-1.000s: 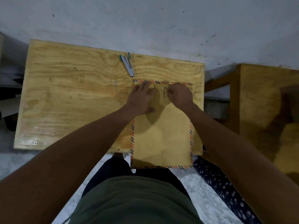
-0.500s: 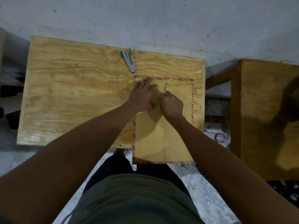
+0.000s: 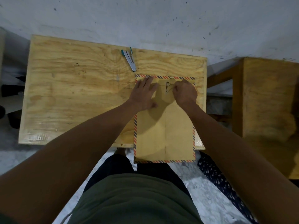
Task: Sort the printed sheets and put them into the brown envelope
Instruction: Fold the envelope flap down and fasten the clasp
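Brown envelope (image 3: 165, 126) with striped border lies flat, overhanging the table's near edge.

No readable text, labels or numbers on brown envelope (image 3: 165, 126) or plywood table (image 3: 72, 94).

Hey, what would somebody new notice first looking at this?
Probably the brown envelope with its striped border, lying on the right of the plywood table and overhanging its near edge. The left hand presses it flat while the right hand works its string clasp. A stapler lies behind.
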